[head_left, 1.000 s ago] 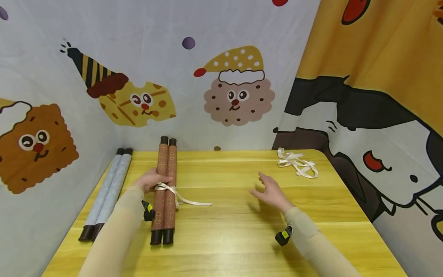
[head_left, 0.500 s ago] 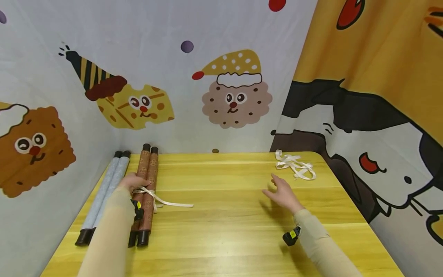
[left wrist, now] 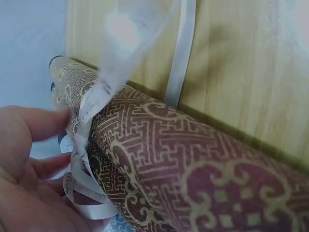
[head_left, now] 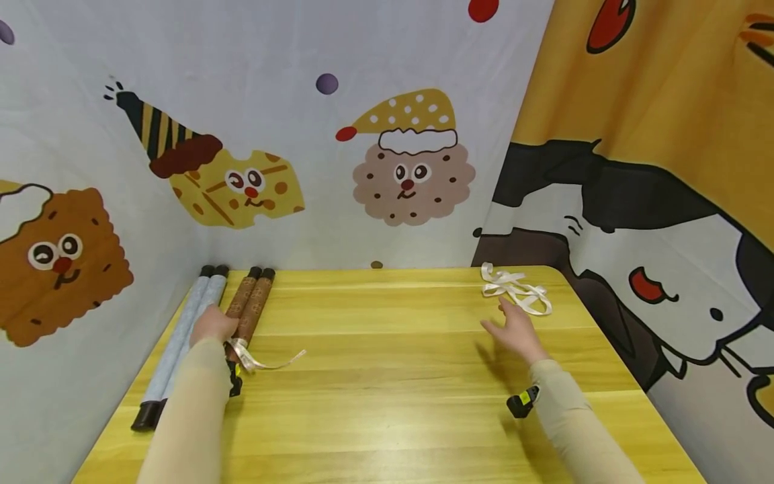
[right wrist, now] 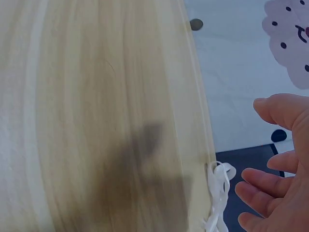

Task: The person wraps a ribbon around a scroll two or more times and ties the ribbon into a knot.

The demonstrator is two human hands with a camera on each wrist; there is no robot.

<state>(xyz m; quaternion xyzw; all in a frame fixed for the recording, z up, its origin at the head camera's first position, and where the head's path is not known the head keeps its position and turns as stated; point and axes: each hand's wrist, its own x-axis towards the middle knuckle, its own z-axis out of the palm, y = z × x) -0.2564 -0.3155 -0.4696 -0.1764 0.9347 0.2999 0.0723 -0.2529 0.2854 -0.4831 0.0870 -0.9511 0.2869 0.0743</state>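
Note:
In the head view, my left hand point(head_left: 214, 325) is beside a pair of brown patterned scroll rolls point(head_left: 252, 306) tied with a white ribbon point(head_left: 250, 359). The left wrist view shows its thumb and loosely bent fingers at the near side of the brown rolls point(left wrist: 159, 140), fingertips right at the ribbon loops point(left wrist: 87, 200), not wrapped round the rolls. The lower part of the rolls is hidden by my forearm in the head view. My right hand point(head_left: 517, 331) hovers over the table at the right, fingers spread and holding nothing, near a loose white ribbon point(head_left: 520, 290).
A pair of pale blue scroll rolls point(head_left: 187, 329) with dark end caps lies along the left side of the wooden table point(head_left: 387, 403), close beside the brown ones. Cartoon-printed cloth point(head_left: 272, 54) hangs at the back and both sides.
My left hand has moved the brown rolls left and set them slanted beside the blue ones, its hold loosening. My right hand has drifted right, toward the loose ribbon.

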